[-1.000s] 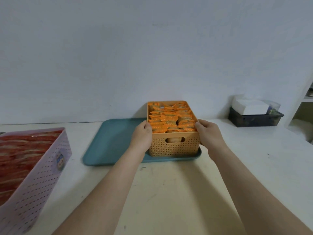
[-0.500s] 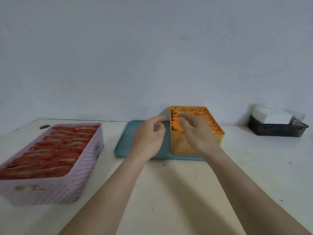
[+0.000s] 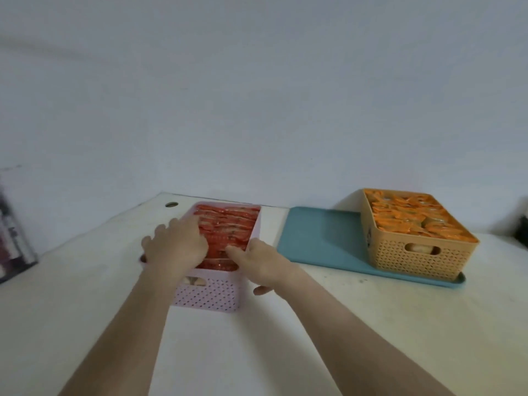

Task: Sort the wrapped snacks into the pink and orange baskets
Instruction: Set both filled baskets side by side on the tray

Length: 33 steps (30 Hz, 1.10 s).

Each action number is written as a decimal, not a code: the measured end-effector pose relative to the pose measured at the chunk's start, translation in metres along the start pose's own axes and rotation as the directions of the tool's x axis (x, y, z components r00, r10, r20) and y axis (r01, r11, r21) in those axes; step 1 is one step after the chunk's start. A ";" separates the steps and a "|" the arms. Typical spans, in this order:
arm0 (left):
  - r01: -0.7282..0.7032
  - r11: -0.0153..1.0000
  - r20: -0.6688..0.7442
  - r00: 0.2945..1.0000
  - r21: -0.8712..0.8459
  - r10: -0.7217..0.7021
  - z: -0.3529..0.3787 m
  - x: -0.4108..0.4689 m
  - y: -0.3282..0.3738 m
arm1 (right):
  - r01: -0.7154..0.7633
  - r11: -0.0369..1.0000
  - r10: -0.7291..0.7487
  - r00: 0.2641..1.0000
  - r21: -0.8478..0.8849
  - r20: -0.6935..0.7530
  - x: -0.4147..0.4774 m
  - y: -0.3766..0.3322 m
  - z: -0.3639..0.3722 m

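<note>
Head view showed the pink basket point(image 3: 211, 295) on the bench point(image 3: 257, 352): pale, perforated, packed with rows of glossy red wrapped snacks point(image 3: 228, 224). My left grip point(image 3: 177, 247) lay spread across its left rim and the snacks. My right grip point(image 3: 263, 264) was loosely spread at its near right corner. Well to the right, the orange basket point(image 3: 423, 258), full of orange wrappers point(image 3: 414, 218), stood on a teal tray point(image 3: 320, 238).

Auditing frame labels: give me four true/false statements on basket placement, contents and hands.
1. The orange lattice plastic basket stands on the teal rectangular tray. True.
2. The pink perforated plastic basket stands on that tray too. False: it sits on the white table, left of the tray.
3. The left hand and right hand are both at the pink basket. True.
4. The pink basket holds orange-wrapped snacks. False: it holds red wrapped snacks.
</note>
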<state>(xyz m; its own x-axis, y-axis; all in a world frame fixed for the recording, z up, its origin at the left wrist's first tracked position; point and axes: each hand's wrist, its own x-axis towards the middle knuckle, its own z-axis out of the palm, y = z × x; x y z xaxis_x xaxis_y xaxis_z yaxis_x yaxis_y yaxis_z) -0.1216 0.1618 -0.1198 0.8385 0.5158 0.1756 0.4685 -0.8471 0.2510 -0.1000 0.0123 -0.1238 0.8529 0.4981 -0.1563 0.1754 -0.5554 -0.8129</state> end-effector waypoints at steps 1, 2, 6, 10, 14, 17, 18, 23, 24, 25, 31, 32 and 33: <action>0.052 0.998 0.035 0.998 -0.021 -0.051 0.000 0.003 -0.015 | -0.045 0.999 0.044 0.999 0.020 0.024 0.004 0.000 0.006; 0.083 0.994 0.054 0.995 -0.071 -0.080 0.001 0.005 -0.026 | -0.078 0.995 0.075 0.996 0.061 0.039 0.006 0.001 0.010; 0.144 0.911 -0.036 0.985 -0.386 -0.171 -0.005 0.008 -0.040 | -0.112 0.964 0.103 0.993 0.242 0.052 0.011 0.004 0.017; 0.078 0.860 -0.204 0.957 -0.504 -0.206 -0.005 0.000 -0.027 | -0.067 0.920 0.083 0.996 0.386 -0.026 0.008 0.008 0.012; -0.055 0.729 -0.234 0.961 -0.682 -0.146 -0.015 -0.001 0.014 | 0.063 0.850 0.048 0.980 0.523 -0.195 0.007 0.014 -0.015; -0.071 0.622 -0.132 0.990 -0.780 -0.052 -0.010 -0.003 0.039 | 0.145 0.845 0.016 0.956 0.515 -0.294 0.003 0.019 -0.044; -0.080 0.593 -0.105 0.994 -0.802 -0.007 -0.005 -0.001 0.053 | 0.158 0.853 0.016 0.945 0.497 -0.328 0.004 0.026 -0.057; -0.037 0.467 0.003 0.996 -0.883 0.085 0.028 0.009 0.108 | 0.074 0.905 0.087 0.931 0.418 -0.353 0.006 0.056 -0.106; -0.028 0.446 0.020 0.995 -0.895 0.103 0.034 0.012 0.121 | 0.064 0.911 0.095 0.929 0.408 -0.359 0.009 0.063 -0.117; -0.012 0.426 0.038 0.993 -0.905 0.108 0.039 0.014 0.129 | 0.053 0.909 0.107 0.928 0.414 -0.356 0.012 0.067 -0.123; 0.021 0.368 0.075 0.988 -0.930 0.135 0.067 0.037 0.154 | 0.026 0.876 0.158 0.928 0.481 -0.338 0.030 0.087 -0.143; 0.018 0.358 0.074 0.987 -0.933 0.143 0.072 0.042 0.156 | 0.024 0.869 0.162 0.929 0.493 -0.332 0.035 0.091 -0.144; 0.015 0.358 0.073 0.986 -0.934 0.150 0.075 0.045 0.158 | 0.029 0.864 0.165 0.927 0.503 -0.337 0.038 0.094 -0.144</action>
<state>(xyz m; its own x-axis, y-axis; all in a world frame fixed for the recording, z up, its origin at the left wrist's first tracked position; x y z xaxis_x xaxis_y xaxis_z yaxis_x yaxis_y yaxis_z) 0.0107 0.0419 -0.1435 0.9174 0.3721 0.1410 -0.0794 -0.1760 0.9812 0.0192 -0.1166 -0.1251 0.9853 0.1454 -0.0900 -0.0712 -0.1299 -0.9890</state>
